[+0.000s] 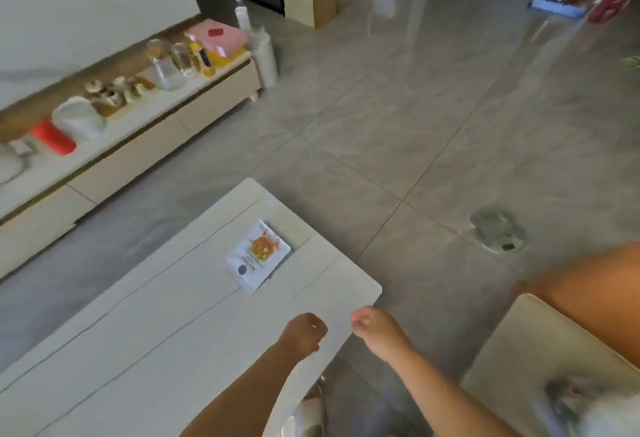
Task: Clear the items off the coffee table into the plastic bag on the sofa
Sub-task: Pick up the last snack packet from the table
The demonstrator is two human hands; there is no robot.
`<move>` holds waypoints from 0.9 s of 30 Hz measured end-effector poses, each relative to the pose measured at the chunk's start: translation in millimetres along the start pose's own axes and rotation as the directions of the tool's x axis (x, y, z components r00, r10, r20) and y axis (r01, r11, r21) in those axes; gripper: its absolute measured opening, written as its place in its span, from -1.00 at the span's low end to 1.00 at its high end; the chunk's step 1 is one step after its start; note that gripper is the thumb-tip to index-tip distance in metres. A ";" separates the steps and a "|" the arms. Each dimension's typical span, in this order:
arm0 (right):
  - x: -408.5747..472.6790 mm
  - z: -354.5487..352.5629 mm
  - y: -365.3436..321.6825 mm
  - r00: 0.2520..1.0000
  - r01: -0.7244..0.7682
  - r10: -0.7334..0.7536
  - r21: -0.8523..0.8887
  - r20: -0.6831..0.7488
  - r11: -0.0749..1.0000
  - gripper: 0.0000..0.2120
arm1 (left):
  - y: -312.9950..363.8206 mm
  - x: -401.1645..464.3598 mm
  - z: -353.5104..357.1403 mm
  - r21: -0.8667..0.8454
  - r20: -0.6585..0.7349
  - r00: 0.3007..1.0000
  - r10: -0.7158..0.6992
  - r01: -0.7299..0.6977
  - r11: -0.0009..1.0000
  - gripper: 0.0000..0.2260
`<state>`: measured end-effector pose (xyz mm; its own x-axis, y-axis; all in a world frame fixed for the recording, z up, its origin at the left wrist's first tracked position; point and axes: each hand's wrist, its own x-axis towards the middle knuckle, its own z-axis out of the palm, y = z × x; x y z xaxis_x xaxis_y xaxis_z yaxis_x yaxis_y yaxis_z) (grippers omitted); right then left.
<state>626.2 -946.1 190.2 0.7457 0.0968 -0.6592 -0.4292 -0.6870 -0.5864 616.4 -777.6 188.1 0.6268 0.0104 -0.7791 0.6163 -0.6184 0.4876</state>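
White table point(145, 325) held one item: a food packet point(258, 256) lying flat near its far right corner, untouched.
You were between pickups, I'd judge: left hand point(304, 332) and right hand point(375, 327) hung over the near edge, each grip curled in on nothing. Next move called for a forward reach to the packet and a pinch at its edge; sofa point(540, 339) sat to your right, bag not clearly seen.

We see a smooth white bench point(145, 325) with faint grey veining, and on it a glossy printed packet point(258, 256). At two o'clock the grey stone-look floor point(398, 107) tiles shine; at ten o'clock, clear glass jars point(166, 65) stand on a pale cabinet point(138, 145).
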 end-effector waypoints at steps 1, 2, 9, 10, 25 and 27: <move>7.2 7.7 -10.4 1.000 0.015 -0.014 -0.050 0.018 0.999 -0.80 | -11.6 5.3 -10.1 -0.006 -0.013 1.000 -0.007 0.007 1.000 -0.94; 15.4 15.4 -20.6 0.999 0.022 -0.018 -0.091 0.042 0.996 -0.80 | -22.9 11.4 -20.8 -0.007 -0.028 0.999 -0.017 0.017 1.000 -0.87; 86.4 57.7 -91.4 0.976 0.155 -0.092 -0.333 0.197 0.930 -0.74 | -73.5 46.8 -91.7 0.118 -0.102 0.993 -0.057 0.069 0.991 -0.71; 97.3 62.5 -101.5 0.971 0.178 -0.104 -0.364 0.216 0.914 -0.72 | -78.5 52.6 -99.0 0.113 -0.109 0.992 -0.071 0.083 0.990 -0.71; 344.7 140.9 -140.0 0.874 0.484 -0.329 -0.691 0.356 0.537 -0.46 | -149.1 254.1 -135.9 -0.079 -0.248 0.948 -0.199 0.185 0.980 -0.51; 373.7 154.1 -130.9 0.888 0.450 -0.368 -0.682 0.274 0.577 -0.48 | -154.2 281.3 -128.3 -0.145 -0.247 0.947 -0.204 0.172 0.974 -0.50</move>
<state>882.5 -709.0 -52.0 0.6809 0.5365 -0.4985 0.4352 -0.8439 -0.3137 758.8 -578.5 -55.6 0.5860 0.3305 -0.7399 0.7775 -0.4867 0.3983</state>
